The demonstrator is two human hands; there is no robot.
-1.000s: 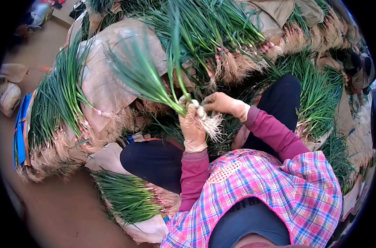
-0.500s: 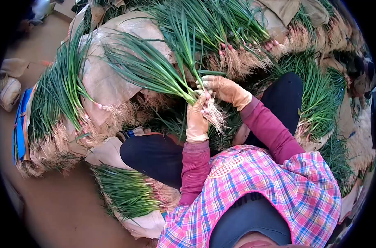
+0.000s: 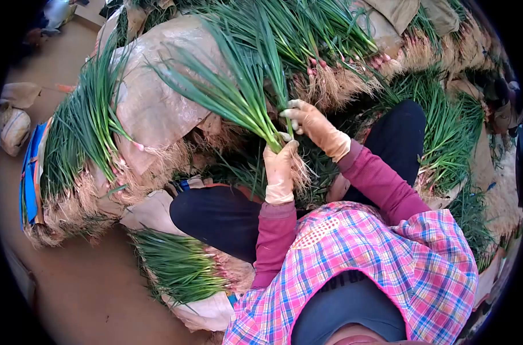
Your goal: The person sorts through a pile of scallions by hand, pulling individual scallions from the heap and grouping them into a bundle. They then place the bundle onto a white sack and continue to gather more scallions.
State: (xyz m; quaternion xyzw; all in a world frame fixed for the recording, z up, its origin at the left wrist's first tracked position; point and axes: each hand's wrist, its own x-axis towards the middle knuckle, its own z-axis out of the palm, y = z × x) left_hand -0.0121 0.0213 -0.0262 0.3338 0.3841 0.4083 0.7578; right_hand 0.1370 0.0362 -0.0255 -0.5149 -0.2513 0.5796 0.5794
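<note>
A bunch of green onions [image 3: 247, 112] with long green leaves fans up and to the left. My left hand [image 3: 280, 171], in a pale glove, is wrapped round its lower stems, and pale roots hang out beneath the fingers. Just right of it, my right hand [image 3: 317, 129], also gloved, pinches a few upright green onion stems [image 3: 278, 77] between thumb and fingers. Those stems stand against the side of the bunch. The bulb ends in my left hand are mostly hidden by the fingers.
Piles of green onions lie on sacking at the left [image 3: 80, 135], lower left [image 3: 181, 267], top [image 3: 307, 34] and right [image 3: 445, 129]. A light sheet [image 3: 158, 75] drapes over the heap ahead. My bent knees [image 3: 212, 218] flank the work. Brown floor [image 3: 83, 287] shows at left.
The bunch has swung slightly more upright, and my left hand has turned, covering the bulbs. My right hand has drawn a little away from my left, still pinching stems.
</note>
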